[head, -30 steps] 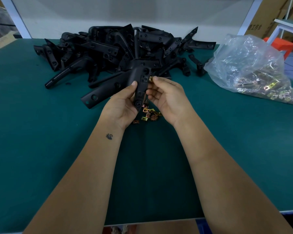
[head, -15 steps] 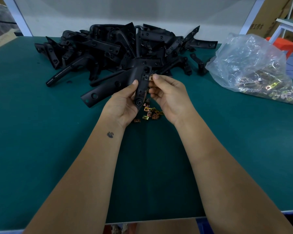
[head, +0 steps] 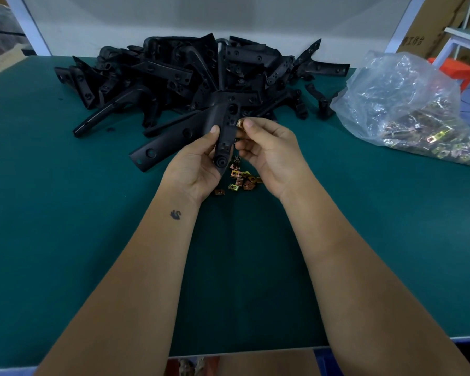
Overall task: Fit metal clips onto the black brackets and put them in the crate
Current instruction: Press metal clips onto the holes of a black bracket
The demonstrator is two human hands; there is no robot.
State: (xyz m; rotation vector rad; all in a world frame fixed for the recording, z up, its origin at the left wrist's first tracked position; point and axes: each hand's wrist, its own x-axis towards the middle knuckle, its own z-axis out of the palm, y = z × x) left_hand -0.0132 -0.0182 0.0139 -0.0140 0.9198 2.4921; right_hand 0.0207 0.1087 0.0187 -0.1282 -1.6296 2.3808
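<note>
My left hand (head: 198,166) grips a black bracket (head: 227,131) and holds it nearly upright above the green table, thumb on its left face. My right hand (head: 269,150) pinches a small brass-coloured metal clip (head: 240,123) against the bracket's right edge near its top. Under the two hands a small heap of loose clips (head: 240,180) lies on the mat. Behind them a big pile of black brackets (head: 190,74) covers the back of the table. No crate is in view.
A clear plastic bag (head: 402,104) with several more clips sits at the right back. The green mat (head: 65,226) stretches to the front edge. Cardboard boxes and an orange stool (head: 455,69) stand beyond the table on the right.
Both hands have stayed in place with the bracket between them. The right fingers keep the clip at the bracket's edge, shifted only slightly.
</note>
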